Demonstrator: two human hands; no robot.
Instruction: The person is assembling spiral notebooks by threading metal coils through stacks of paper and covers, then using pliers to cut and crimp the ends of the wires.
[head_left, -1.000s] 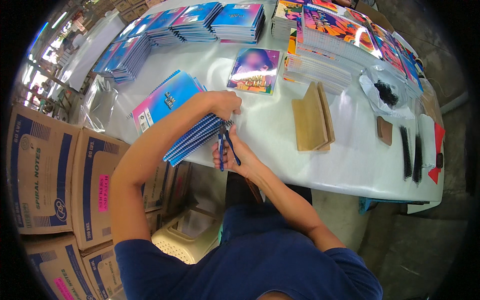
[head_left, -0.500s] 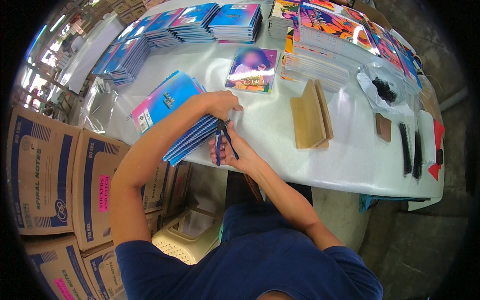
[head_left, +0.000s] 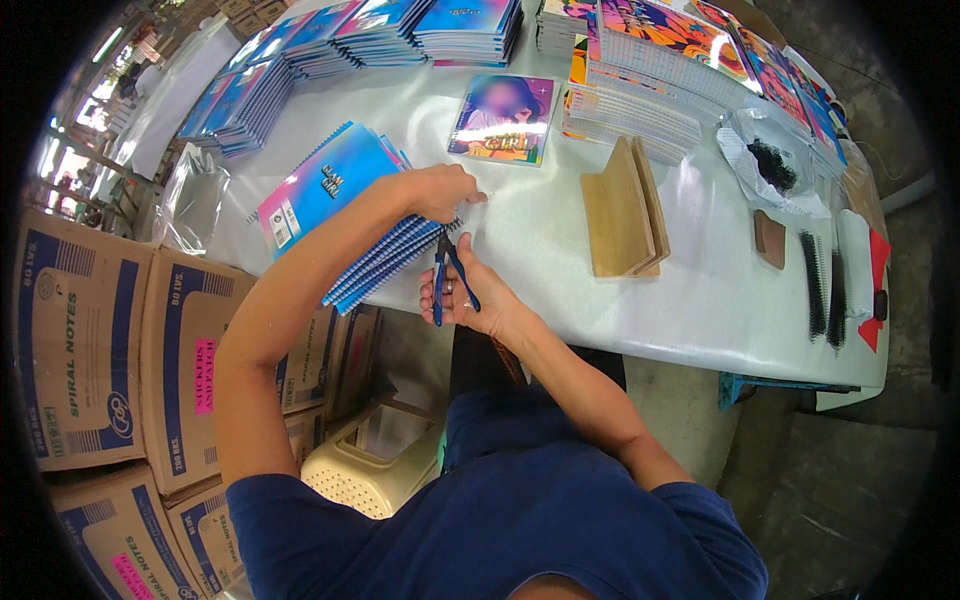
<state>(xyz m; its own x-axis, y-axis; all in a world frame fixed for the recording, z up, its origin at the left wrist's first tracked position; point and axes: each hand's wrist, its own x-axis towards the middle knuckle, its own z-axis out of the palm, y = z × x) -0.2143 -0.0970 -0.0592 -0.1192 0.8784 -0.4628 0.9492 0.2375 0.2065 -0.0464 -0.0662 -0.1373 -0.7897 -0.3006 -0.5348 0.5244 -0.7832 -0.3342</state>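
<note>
A stack of blue and pink spiral notebooks (head_left: 330,185) lies fanned out at the front left of the table, its blue-white coil edges (head_left: 385,268) toward me. My left hand (head_left: 445,192) reaches over the stack and is closed on its right corner; the fingertips are mostly hidden. In my right hand (head_left: 468,292), palm up, are cutting pliers (head_left: 440,275) with dark blue handles. The handles are spread, and the jaws touch or nearly touch the coil ends under my left hand. A ring shows on one right finger.
A single purple-covered notebook (head_left: 502,118) lies beyond my hands. Wooden boards (head_left: 620,220) joined at an angle stand to the right. Stacked notebooks (head_left: 465,30) line the back. Farther right are black coils (head_left: 812,290) and a plastic bag (head_left: 735,150). Cartons (head_left: 90,340) and a beige stool (head_left: 350,480) stand lower left.
The view has shifted slightly, so the table's things sit a little higher. Both hands keep nearly the same hold, with the pliers still at the coil ends.
</note>
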